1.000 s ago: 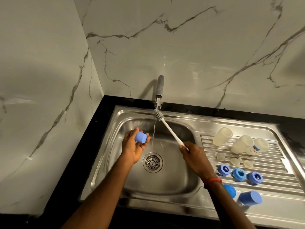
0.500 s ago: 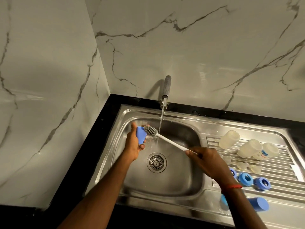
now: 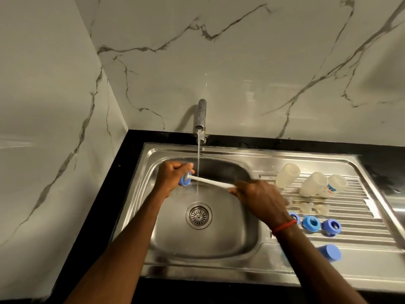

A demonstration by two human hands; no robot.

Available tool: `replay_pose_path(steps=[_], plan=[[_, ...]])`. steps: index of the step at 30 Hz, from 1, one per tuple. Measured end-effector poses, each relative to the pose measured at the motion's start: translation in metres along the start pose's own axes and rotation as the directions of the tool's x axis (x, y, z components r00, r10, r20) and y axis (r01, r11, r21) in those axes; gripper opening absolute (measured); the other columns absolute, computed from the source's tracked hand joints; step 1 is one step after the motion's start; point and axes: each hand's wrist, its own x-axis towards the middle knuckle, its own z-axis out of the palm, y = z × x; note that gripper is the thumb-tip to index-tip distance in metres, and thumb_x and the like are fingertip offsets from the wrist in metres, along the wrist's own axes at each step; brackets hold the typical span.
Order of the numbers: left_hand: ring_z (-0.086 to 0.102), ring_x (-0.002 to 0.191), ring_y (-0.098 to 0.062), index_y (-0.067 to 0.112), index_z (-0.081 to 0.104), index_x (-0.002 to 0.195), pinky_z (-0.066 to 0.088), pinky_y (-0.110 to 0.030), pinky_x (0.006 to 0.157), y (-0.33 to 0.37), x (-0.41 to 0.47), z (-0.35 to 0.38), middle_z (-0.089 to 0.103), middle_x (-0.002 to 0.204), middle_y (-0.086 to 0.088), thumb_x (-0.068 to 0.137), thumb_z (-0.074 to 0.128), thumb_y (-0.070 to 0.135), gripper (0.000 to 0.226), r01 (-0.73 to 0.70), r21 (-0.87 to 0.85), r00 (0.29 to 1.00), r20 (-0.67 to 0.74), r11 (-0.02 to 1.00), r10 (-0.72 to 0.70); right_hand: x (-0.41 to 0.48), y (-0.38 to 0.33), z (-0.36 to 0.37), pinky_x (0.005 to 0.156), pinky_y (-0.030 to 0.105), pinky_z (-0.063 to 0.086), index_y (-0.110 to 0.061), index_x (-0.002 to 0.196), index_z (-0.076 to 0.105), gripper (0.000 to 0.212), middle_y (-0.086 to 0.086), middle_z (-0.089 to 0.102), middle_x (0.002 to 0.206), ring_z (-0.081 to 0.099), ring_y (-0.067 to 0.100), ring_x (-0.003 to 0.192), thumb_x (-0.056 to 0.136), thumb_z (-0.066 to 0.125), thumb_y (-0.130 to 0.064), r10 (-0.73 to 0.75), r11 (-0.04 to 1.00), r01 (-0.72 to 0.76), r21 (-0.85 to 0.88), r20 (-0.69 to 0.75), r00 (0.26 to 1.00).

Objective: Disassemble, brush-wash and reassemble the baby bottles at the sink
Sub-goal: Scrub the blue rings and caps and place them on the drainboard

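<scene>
Blue bottle cap [image 3: 183, 183] is gripped in the left hand [image 3: 169, 179], with the brush [image 3: 211, 182] head set inside it.
The brush handle is clasped by the right hand [image 3: 260, 197], and the water stream [image 3: 198, 163] falls between the hands. Open basin [image 3: 230, 233] is left beneath them. Bottle bodies [image 3: 287, 175], teats [image 3: 306, 206] and blue rings [image 3: 311, 223] are laid just right of the right hand.

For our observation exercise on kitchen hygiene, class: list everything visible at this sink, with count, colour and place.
Sink: one, steel, centre.
Tap: one, metal, behind sink, running.
Bottle bodies: three, clear, lying on drainboard.
Teats: at least two, clear, below bottle bodies.
Rings: three, blue, row below teats.
Loose cap: one, blue, drainboard front.
Held cap: one, blue, over sink.
Brush: one, white handle, head inside held cap.
Hands: two; left hand grips held cap, right hand grips brush handle.
</scene>
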Motion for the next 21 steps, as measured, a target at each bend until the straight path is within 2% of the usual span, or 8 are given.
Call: replay_pose_path(steps=[2,4,7,9,11,13,16,21], plan=[[0.067,0.059,-0.013,0.021,0.076,0.066,0.051,-0.021,0.056,-0.001,0.005,-0.001,0.073,0.065,0.001,0.087,0.075,0.019,0.021,-0.035,0.038,0.995,-0.091,0.999,0.038,0.001,-0.008,0.006,0.056,0.035,0.049,-0.023,0.089,0.068,0.043,0.004,0.069,0.073,0.066,0.027,0.067,0.099,0.045,-0.057,0.020,0.989,-0.044,0.139,0.168,0.986],[0.067,0.059,-0.012,0.020,0.076,0.065,0.051,-0.024,0.057,-0.008,0.004,-0.002,0.073,0.064,0.001,0.087,0.074,0.014,0.023,-0.011,0.009,0.991,-0.132,1.000,0.012,0.005,-0.004,0.005,0.061,0.035,0.050,-0.022,0.092,0.068,0.054,-0.001,0.068,0.075,0.065,0.020,0.069,0.098,0.035,-0.065,-0.023,0.966,-0.045,0.255,0.257,0.966],[0.069,0.058,-0.015,0.015,0.074,0.064,0.055,-0.029,0.058,-0.015,0.003,-0.007,0.073,0.065,-0.003,0.089,0.072,0.009,0.026,0.029,-0.076,0.986,-0.162,0.997,-0.041,0.008,0.014,0.000,0.061,0.034,0.054,-0.026,0.096,0.071,0.062,-0.004,0.070,0.074,0.065,0.015,0.067,0.095,0.029,-0.072,-0.021,0.973,-0.022,0.230,0.183,0.983],[0.070,0.059,-0.014,0.020,0.071,0.056,0.055,-0.027,0.059,-0.017,0.007,-0.008,0.070,0.059,-0.001,0.085,0.075,0.010,0.031,0.002,-0.055,0.985,-0.171,0.999,-0.011,0.002,0.015,0.004,0.055,0.032,0.053,-0.030,0.093,0.072,0.052,-0.003,0.069,0.069,0.065,0.018,0.062,0.095,0.037,-0.068,0.032,0.992,-0.037,0.121,0.042,0.999],[0.070,0.062,-0.016,0.027,0.070,0.052,0.054,-0.026,0.060,-0.015,0.012,-0.008,0.069,0.057,0.002,0.076,0.076,0.022,0.025,-0.017,-0.025,0.986,-0.166,1.000,0.012,-0.004,0.004,0.011,0.052,0.032,0.050,-0.031,0.095,0.071,0.045,-0.001,0.068,0.067,0.065,0.022,0.061,0.095,0.039,-0.063,0.069,0.996,-0.068,0.061,-0.014,0.998],[0.071,0.062,-0.018,0.028,0.069,0.051,0.053,-0.026,0.060,-0.015,0.015,-0.009,0.070,0.059,0.002,0.073,0.076,0.018,0.026,-0.030,-0.012,0.987,-0.161,0.999,0.027,-0.007,-0.008,0.017,0.054,0.033,0.049,-0.028,0.098,0.070,0.051,0.000,0.068,0.069,0.066,0.025,0.063,0.095,0.034,-0.064,0.060,0.993,-0.066,0.099,0.064,0.996],[0.072,0.060,-0.016,0.028,0.066,0.048,0.051,-0.025,0.057,-0.018,0.012,-0.009,0.070,0.058,0.002,0.081,0.072,-0.003,0.046,-0.033,0.023,0.988,-0.148,0.999,0.036,-0.006,-0.004,0.011,0.060,0.030,0.048,-0.025,0.103,0.069,0.059,-0.002,0.068,0.075,0.066,0.020,0.069,0.096,0.029,-0.068,-0.024,0.967,-0.031,0.254,0.213,0.977],[0.068,0.060,-0.014,0.013,0.071,0.060,0.052,-0.031,0.063,-0.011,0.010,0.002,0.073,0.066,-0.006,0.083,0.071,0.006,0.024,-0.040,-0.008,0.996,-0.079,0.999,0.039,0.001,0.008,0.009,0.061,0.034,0.055,-0.026,0.094,0.072,0.065,-0.003,0.070,0.073,0.065,0.016,0.064,0.095,0.025,-0.071,0.086,0.964,-0.120,0.239,0.150,0.985]])
